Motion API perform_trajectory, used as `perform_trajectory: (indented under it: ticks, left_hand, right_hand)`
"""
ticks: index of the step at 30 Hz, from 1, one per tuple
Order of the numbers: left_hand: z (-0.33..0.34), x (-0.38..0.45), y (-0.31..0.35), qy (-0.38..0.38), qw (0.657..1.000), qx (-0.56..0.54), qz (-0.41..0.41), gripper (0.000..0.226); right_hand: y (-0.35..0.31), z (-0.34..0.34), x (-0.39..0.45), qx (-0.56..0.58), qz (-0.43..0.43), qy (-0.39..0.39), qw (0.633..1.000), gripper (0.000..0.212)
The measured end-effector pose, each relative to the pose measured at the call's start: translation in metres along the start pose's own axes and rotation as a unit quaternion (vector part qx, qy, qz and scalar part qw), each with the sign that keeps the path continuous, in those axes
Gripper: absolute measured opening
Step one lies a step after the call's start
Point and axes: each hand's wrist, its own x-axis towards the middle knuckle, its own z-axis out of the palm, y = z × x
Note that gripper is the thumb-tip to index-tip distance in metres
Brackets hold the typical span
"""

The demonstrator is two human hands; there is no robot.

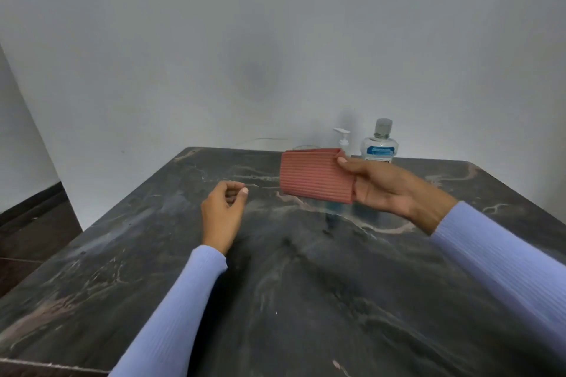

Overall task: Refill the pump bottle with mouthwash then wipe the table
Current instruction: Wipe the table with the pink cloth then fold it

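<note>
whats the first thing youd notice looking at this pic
The folded reddish ribbed cloth stands out first, held up above the dark marble table by the right hand right of centre. Behind it, at the far edge by the wall, a pump bottle and a clear mouthwash bottle stand side by side. The left hand hangs loosely curled and empty over the table, left of the cloth.

Home: marble table (306,300), bare wall (214,55)
</note>
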Motion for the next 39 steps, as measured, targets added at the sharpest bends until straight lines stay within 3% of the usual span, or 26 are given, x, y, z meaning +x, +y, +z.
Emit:
perform_trajectory:
  ticks: [2,4,6,9,11,14,15,18,19,25,28,32,36,39]
  left_hand:
    - [-0.005,-0.007,0.009,-0.014,1.000,0.012,0.004,0.011]
    - [-0.012,-0.019,0.018,-0.046,0.998,0.034,0.034,0.009]
    - [-0.023,-0.037,0.024,-0.086,0.992,0.064,0.073,0.007]
    - [-0.042,-0.071,0.023,-0.124,0.976,0.123,0.133,0.009]
    - [-0.053,-0.091,0.020,-0.142,0.965,0.156,0.156,0.012]
    - [-0.063,-0.106,0.016,-0.151,0.954,0.193,0.171,0.017]
    - [-0.064,-0.109,0.014,-0.152,0.952,0.201,0.172,0.018]
    - [-0.064,-0.116,0.011,-0.155,0.949,0.210,0.177,0.030]
    - [-0.064,-0.117,0.011,-0.155,0.948,0.212,0.180,0.034]
    - [-0.063,-0.115,0.008,-0.153,0.947,0.208,0.192,0.055]
    - [-0.062,-0.115,0.006,-0.153,0.958,0.179,0.166,0.058]
    - [-0.062,-0.115,0.004,-0.150,0.963,0.166,0.149,0.063]
    - [-0.062,-0.117,0.003,-0.151,0.962,0.175,0.149,0.068]
    - [-0.062,-0.115,0.001,-0.152,0.960,0.178,0.157,0.072]
  right_hand:
    - [-0.006,-0.012,-0.030,-0.055,-0.039,0.012,0.998,0.027]
    - [-0.003,-0.019,-0.061,-0.214,-0.077,0.030,0.973,0.029]
    - [0.012,-0.025,-0.088,-0.445,-0.104,0.030,0.889,0.026]
    - [0.049,-0.040,-0.110,-0.629,-0.056,-0.057,0.773,0.033]
    - [0.065,-0.047,-0.116,-0.665,0.010,-0.109,0.739,0.046]
    - [0.072,-0.044,-0.113,-0.626,0.022,-0.063,0.777,0.056]
    - [0.078,-0.040,-0.110,-0.644,0.015,-0.049,0.763,0.056]
    - [0.105,-0.035,-0.101,-0.742,-0.045,-0.058,0.666,0.058]
    - [0.112,-0.033,-0.098,-0.754,-0.066,-0.059,0.651,0.056]
    - [0.123,-0.007,-0.053,-0.782,-0.098,-0.086,0.609,0.053]
    - [0.115,-0.006,-0.027,-0.782,-0.058,-0.059,0.618,0.053]
    - [0.096,-0.036,-0.021,-0.767,-0.017,0.020,0.641,0.054]
    - [0.083,-0.088,-0.054,-0.793,0.046,0.107,0.598,0.068]
    - [0.082,-0.100,-0.078,-0.758,0.082,0.154,0.628,0.064]
